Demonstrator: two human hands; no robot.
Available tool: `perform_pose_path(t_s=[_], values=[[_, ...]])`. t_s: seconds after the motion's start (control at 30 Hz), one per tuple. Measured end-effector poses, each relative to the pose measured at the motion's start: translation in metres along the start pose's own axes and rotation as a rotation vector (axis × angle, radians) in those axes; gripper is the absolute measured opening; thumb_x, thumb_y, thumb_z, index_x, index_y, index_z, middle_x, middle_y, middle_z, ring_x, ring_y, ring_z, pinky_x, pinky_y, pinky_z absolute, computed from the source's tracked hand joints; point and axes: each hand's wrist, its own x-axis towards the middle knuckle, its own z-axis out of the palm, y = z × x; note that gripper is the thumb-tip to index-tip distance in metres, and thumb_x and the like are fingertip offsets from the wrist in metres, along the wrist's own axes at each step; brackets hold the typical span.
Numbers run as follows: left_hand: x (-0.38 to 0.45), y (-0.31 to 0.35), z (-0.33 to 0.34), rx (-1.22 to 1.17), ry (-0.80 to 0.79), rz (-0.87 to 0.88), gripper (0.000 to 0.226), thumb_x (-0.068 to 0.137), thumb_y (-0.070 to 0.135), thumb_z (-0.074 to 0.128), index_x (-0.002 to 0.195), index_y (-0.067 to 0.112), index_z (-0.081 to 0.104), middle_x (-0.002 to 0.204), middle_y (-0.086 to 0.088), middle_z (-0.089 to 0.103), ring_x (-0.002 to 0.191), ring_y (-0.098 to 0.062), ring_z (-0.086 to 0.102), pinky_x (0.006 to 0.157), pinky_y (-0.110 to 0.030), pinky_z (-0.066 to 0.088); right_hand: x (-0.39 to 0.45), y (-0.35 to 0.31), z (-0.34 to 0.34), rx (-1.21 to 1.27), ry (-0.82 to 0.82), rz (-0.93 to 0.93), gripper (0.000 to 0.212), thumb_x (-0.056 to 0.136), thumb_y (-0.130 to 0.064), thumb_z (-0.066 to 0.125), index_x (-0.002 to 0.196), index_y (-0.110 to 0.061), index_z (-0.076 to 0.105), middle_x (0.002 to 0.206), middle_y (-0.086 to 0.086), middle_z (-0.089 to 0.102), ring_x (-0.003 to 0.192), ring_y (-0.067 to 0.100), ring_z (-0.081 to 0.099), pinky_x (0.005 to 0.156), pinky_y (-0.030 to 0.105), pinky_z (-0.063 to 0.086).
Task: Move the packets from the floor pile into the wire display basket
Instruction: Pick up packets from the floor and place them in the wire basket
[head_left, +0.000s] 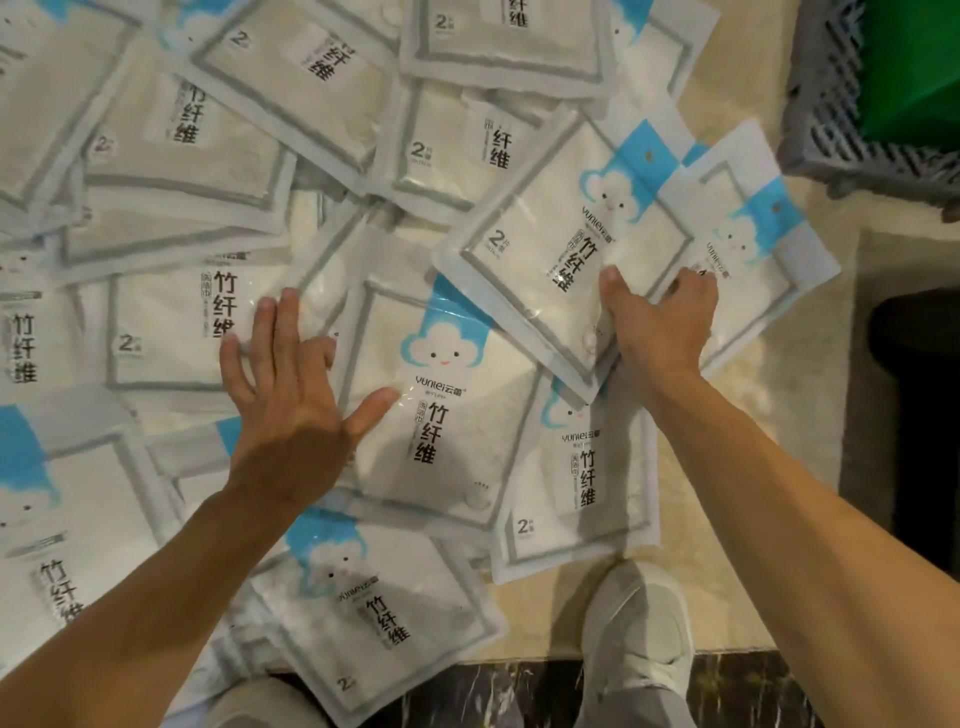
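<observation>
Right hand (660, 322) pinches a towel packet's (566, 249) near edge to lift it from the floor pile; left hand (291, 405), fingers straight, presses a neighbouring packet (441, 415) flat.

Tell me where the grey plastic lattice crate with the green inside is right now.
In the head view, the grey plastic lattice crate sits at the top right corner on the floor, just beyond the packet pile's right edge and above the right hand.
</observation>
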Motion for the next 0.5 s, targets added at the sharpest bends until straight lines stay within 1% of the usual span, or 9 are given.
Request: perform_pose_path(t_s=[0.07, 0.13, 0.17, 0.23, 0.3, 0.33, 0.43, 0.47, 0.5], values=[[0.004, 0.002, -0.006, -0.129, -0.019, -0.056, 0.068, 0.092, 0.072, 0.047, 0.107, 0.006, 0.055, 0.162, -0.025, 0.028, 0.154, -0.036, 0.02, 0.121, -0.063, 0.007, 0.0, -0.007, 0.0, 0.109, 0.013, 0.064, 0.086, 0.068, -0.057, 0.08, 0.131, -0.005, 0.051, 0.146, 0.002, 0.04, 0.137, 0.025, 0.045, 0.118, 0.048, 0.036], [0.01, 0.004, -0.018, -0.338, -0.093, -0.198, 0.052, 0.078, 0.07, 0.06, 0.087, 0.02, 0.053, 0.165, -0.011, 0.024, 0.155, -0.024, 0.012, 0.123, -0.052, -0.001, 0.006, -0.008, -0.002, 0.19, -0.032, 0.141, 0.075, 0.058, -0.057, 0.085, 0.113, -0.017, 0.054, 0.146, -0.003, 0.038, 0.129, 0.02, 0.05, 0.115, 0.046, 0.043], [0.013, 0.004, -0.024, -0.419, -0.122, -0.254, 0.048, 0.072, 0.07, 0.063, 0.078, 0.025, 0.05, 0.164, -0.006, 0.026, 0.153, -0.021, 0.013, 0.122, -0.047, -0.001, 0.007, -0.009, -0.006, 0.228, -0.052, 0.169, 0.076, 0.053, -0.057, 0.09, 0.108, -0.017, 0.056, 0.144, -0.005, 0.041, 0.125, 0.019, 0.052, 0.112, 0.044, 0.046], [0.014, 0.007, -0.037, -0.476, -0.093, -0.299, 0.046, 0.066, 0.069, 0.063, 0.067, 0.028, 0.044, 0.156, -0.001, 0.036, 0.147, -0.023, 0.023, 0.118, -0.041, 0.006, 0.006, -0.011, -0.015, 0.332, -0.073, 0.192, 0.08, 0.049, -0.049, 0.098, 0.109, -0.011, 0.062, 0.133, 0.0, 0.061, 0.116, 0.022, 0.065, 0.1, 0.042, 0.057], [0.011, 0.013, -0.05, -0.511, -0.061, -0.318, 0.044, 0.071, 0.066, 0.063, 0.07, 0.026, 0.045, 0.141, 0.003, 0.048, 0.137, -0.023, 0.034, 0.111, -0.035, 0.013, -0.001, -0.015, -0.029, 0.447, -0.098, 0.179, 0.045, 0.072, -0.023, 0.091, 0.105, -0.011, 0.062, 0.106, 0.003, 0.074, 0.096, 0.022, 0.074, 0.083, 0.037, 0.062], [0.007, 0.016, -0.058, -0.535, -0.067, -0.326, 0.04, 0.075, 0.063, 0.062, 0.073, 0.027, 0.046, 0.129, 0.007, 0.054, 0.128, -0.022, 0.04, 0.109, -0.036, 0.017, -0.006, -0.016, -0.038, 0.486, -0.12, 0.175, 0.034, 0.082, -0.012, 0.083, 0.107, -0.012, 0.06, 0.102, 0.002, 0.075, 0.091, 0.019, 0.075, 0.08, 0.036, 0.062], [-0.005, 0.029, -0.094, -0.824, -0.16, -0.4, 0.023, 0.091, 0.046, 0.066, 0.085, 0.029, 0.052, 0.088, 0.006, 0.063, 0.095, -0.023, 0.058, 0.096, -0.048, 0.049, -0.021, -0.022, -0.064, 0.593, -0.179, 0.174, 0.033, 0.092, 0.001, 0.07, 0.119, -0.012, 0.056, 0.106, 0.002, 0.076, 0.092, 0.019, 0.076, 0.076, 0.037, 0.064], [-0.007, 0.033, -0.108, -0.927, -0.188, -0.44, 0.016, 0.096, 0.037, 0.067, 0.095, 0.027, 0.055, 0.088, 0.006, 0.067, 0.092, -0.014, 0.065, 0.091, -0.04, 0.055, -0.026, -0.026, -0.075, 0.61, -0.211, 0.169, 0.037, 0.092, 0.003, 0.069, 0.124, -0.011, 0.057, 0.108, 0.002, 0.077, 0.093, 0.019, 0.077, 0.074, 0.037, 0.064], [-0.009, 0.033, -0.12, -0.985, -0.2, -0.47, 0.011, 0.099, 0.028, 0.066, 0.102, 0.027, 0.056, 0.09, 0.011, 0.07, 0.089, 0.003, 0.067, 0.084, -0.023, 0.055, -0.031, -0.031, -0.085, 0.615, -0.24, 0.168, 0.04, 0.092, 0.004, 0.068, 0.127, -0.012, 0.057, 0.109, 0.001, 0.077, 0.094, 0.019, 0.077, 0.074, 0.037, 0.064]])
